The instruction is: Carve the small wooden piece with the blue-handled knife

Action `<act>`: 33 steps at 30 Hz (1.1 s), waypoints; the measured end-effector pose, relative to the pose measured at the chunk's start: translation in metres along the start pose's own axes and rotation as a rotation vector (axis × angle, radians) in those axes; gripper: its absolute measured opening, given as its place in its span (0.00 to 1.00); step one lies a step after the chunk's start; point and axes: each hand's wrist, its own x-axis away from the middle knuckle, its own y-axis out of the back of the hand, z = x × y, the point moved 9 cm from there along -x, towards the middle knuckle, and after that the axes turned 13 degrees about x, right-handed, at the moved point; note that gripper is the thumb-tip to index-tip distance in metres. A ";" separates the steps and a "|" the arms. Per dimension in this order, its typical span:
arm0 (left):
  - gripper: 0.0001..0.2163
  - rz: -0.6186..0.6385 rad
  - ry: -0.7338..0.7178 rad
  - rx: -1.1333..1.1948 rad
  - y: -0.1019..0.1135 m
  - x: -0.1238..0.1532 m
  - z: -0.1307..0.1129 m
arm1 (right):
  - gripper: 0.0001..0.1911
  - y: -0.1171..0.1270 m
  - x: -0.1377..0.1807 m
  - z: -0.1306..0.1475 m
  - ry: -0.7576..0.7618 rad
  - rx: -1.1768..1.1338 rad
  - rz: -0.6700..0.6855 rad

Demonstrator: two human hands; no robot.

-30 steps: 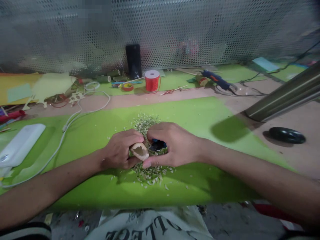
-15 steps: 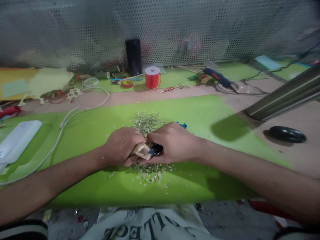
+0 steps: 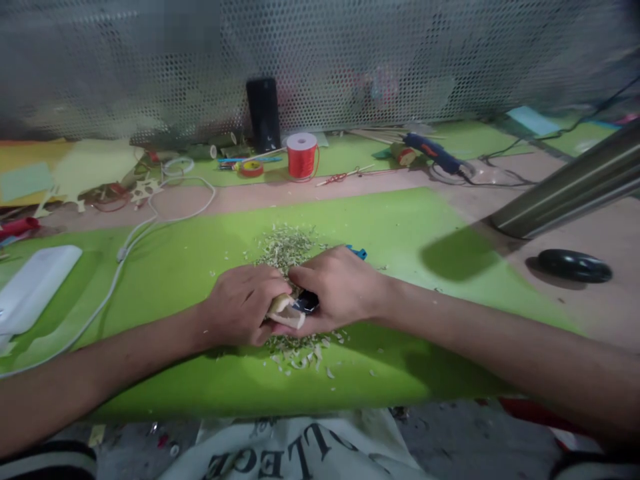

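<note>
My left hand [image 3: 243,303] is closed around a pale, hollow piece of bamboo [image 3: 291,316], its cut open end turned to the right. In my right hand [image 3: 345,288] is a black-bodied craft knife [image 3: 307,302], gripped with the blade end against the bamboo's opening. Right-hand fingers also touch the bamboo from below. The blade is mostly hidden by the bamboo and fingers. Beneath and beyond both hands lies a pile of wood shavings [image 3: 287,245]. A blue object [image 3: 357,252] shows only partly behind my right hand.
Under everything is a green mat [image 3: 400,227]. A red thread spool [image 3: 301,157], black phone [image 3: 263,113] and blue glue gun [image 3: 435,152] are at the back. On the right are a metal cylinder [image 3: 565,183] and black oval object [image 3: 574,265]; on the left, a white power bank [image 3: 43,287] with a cable.
Both hands have shifted slightly left with the bamboo and knife. The bamboo has turned a little, and the knife sits deeper against its opening, with less blade showing.
</note>
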 end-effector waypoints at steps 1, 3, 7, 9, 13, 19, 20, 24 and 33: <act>0.13 0.005 0.005 0.006 -0.001 0.001 0.000 | 0.33 -0.001 0.000 0.000 -0.004 -0.002 0.006; 0.13 0.002 0.010 0.018 -0.001 0.001 0.000 | 0.33 -0.002 -0.001 0.000 -0.010 -0.004 0.008; 0.10 0.020 0.019 0.019 -0.001 0.001 -0.004 | 0.33 -0.002 -0.001 0.001 -0.007 -0.016 -0.017; 0.09 0.033 0.032 0.009 -0.001 0.000 -0.005 | 0.33 -0.002 -0.001 0.002 0.001 -0.017 -0.019; 0.08 0.037 0.046 0.014 -0.001 -0.001 -0.006 | 0.34 -0.004 -0.002 0.003 0.017 -0.031 0.002; 0.09 0.071 0.052 0.051 -0.005 -0.004 -0.006 | 0.35 -0.007 -0.003 0.004 0.046 -0.021 0.004; 0.09 0.078 0.053 0.067 -0.005 -0.005 -0.006 | 0.36 -0.006 -0.002 0.005 0.055 -0.022 -0.009; 0.11 0.075 0.067 0.136 -0.005 -0.007 -0.006 | 0.39 -0.001 -0.001 0.007 0.099 -0.036 -0.084; 0.17 0.045 0.127 0.265 -0.002 -0.007 0.004 | 0.37 0.012 0.004 0.007 0.045 0.073 -0.250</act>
